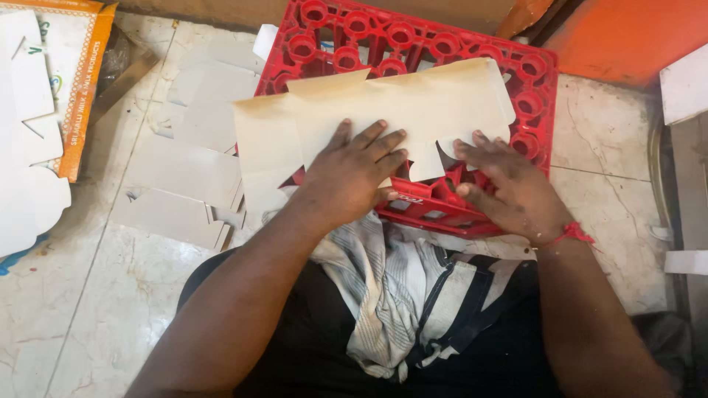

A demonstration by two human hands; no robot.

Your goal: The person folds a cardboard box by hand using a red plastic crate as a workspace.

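Both hands press flat, fingers spread and gripping nothing, the left hand [354, 173] and right hand [509, 188] on a thin cardboard sheet [398, 110] across a red crate [442, 206]; it looks light, bendy, best held by its edges.

- Lying underfoot: pale marble-look floor tiles [605, 133], veined and scuffed, with thin dark joints.
- Resting flat on the floor at left: loose white card blanks [181, 169], overlapping one another.
- Leaning at top left: an orange-edged printed carton [81, 81].
- Showing at top right: an orange panel [634, 33].
- Standing along the right edge: white board pieces [684, 88].
- Falling evenly: soft, diffuse light.
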